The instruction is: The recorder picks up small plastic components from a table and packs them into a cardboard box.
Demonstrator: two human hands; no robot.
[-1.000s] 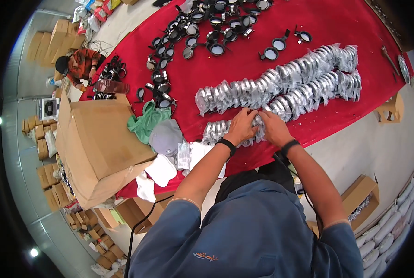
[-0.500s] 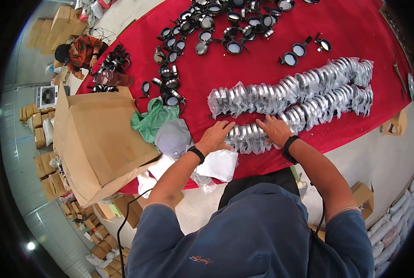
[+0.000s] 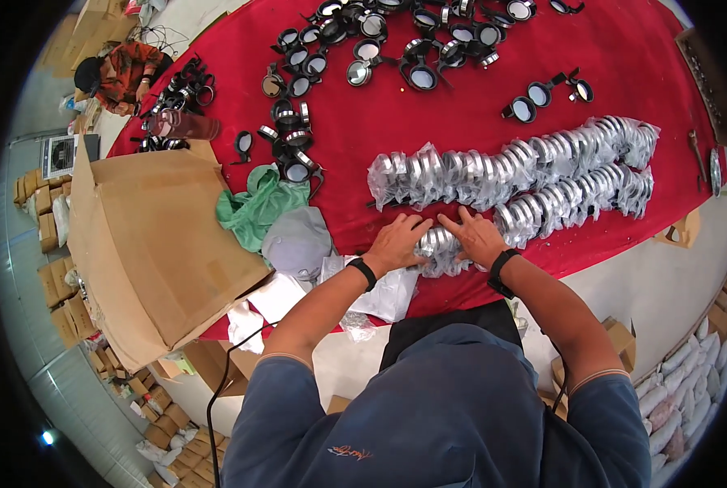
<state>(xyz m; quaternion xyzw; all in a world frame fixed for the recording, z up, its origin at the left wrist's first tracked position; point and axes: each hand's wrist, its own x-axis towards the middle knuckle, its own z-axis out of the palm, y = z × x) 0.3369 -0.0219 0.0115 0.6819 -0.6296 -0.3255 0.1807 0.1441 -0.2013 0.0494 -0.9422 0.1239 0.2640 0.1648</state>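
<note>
Two rows of round silver-rimmed pieces in clear plastic bags (image 3: 518, 163) stand on edge on a red-covered table. My left hand (image 3: 399, 242) presses against the left end of the near row, thumb low and fingers over the top. A short section of bagged round pieces (image 3: 438, 250) is squeezed between it and my right hand (image 3: 475, 238). That hand grips the section's other side, and a small gap separates it from the remaining near row (image 3: 571, 199). Fingers partly cover the held pieces. Both wrists wear black bands.
Loose black-mounted round mirrors (image 3: 371, 50) lie scattered across the far table (image 3: 493, 85). At left are a large cardboard box (image 3: 176, 236), a green cloth (image 3: 266, 207), a grey cap (image 3: 298, 242) and white bags (image 3: 388, 294). Another person (image 3: 123, 77) works at far left.
My hands have come closer together, pressing the section of bagged pieces tighter. The pieces right of my right hand now stand apart from it. The whole view has shifted slightly.
</note>
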